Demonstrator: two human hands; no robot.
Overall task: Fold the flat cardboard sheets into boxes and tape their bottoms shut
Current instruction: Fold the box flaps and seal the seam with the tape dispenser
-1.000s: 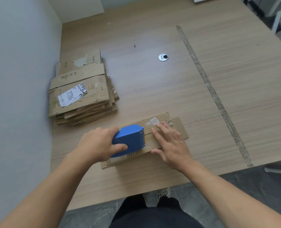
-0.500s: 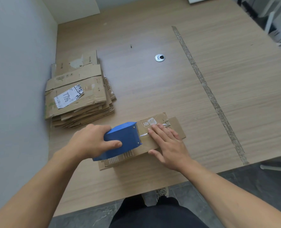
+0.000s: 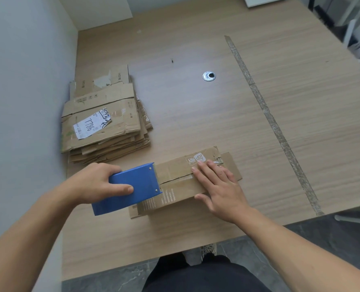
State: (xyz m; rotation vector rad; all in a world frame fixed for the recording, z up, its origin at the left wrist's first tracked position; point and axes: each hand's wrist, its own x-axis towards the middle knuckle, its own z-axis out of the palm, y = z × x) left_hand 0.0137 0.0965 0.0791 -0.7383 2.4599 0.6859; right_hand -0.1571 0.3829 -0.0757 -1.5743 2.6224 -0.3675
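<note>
- The left hand [image 3: 90,182] is clenched round the blue tape dispenser [image 3: 132,187] at the left end of the cardboard box [image 3: 175,192].
- The right hand [image 3: 219,186] lies flat with straight fingers, pressing the box's right part down.
- In the last second the dispenser has slid left along the box's seam [image 3: 176,178], so the bottom strip looks nearly laid.
- The stack of flat cardboard sheets [image 3: 103,123] waits beyond the box's left end.

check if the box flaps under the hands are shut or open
Shut: both flaps lie flat, edges meeting; the right hand presses them down.
</note>
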